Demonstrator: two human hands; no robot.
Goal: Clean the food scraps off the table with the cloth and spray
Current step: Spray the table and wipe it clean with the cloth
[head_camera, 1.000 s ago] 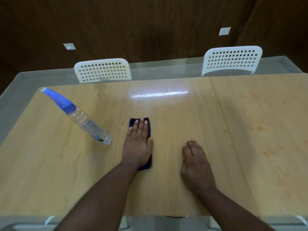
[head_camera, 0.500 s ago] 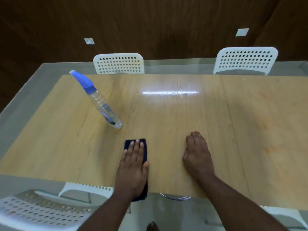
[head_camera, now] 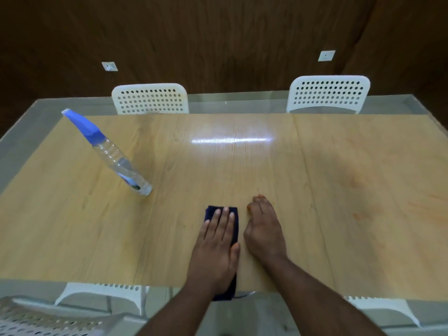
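Observation:
My left hand (head_camera: pixel 215 243) lies flat with straight fingers on a folded dark blue cloth (head_camera: pixel 234 219), pressing it onto the wooden table (head_camera: pixel 72 226) near the front edge. The cloth's near end hangs over that edge. Right beside it, my right hand (head_camera: pixel 263 229) rests on the table with its fingers bent down, and small orange bits show at its fingertips. A clear spray bottle (head_camera: pixel 116 161) with a blue head stands at the left, well away from both hands.
Faint orange stains (head_camera: pixel 358 215) mark the right part of the tabletop. Two white perforated chairs (head_camera: pixel 150 99) (head_camera: pixel 328 93) stand at the far side. More white chairs (head_camera: pixel 101 295) sit at the near edge, below the table.
My left hand and the cloth have slid right until they lie next to my right hand. The view has shifted, so the bottle appears further left.

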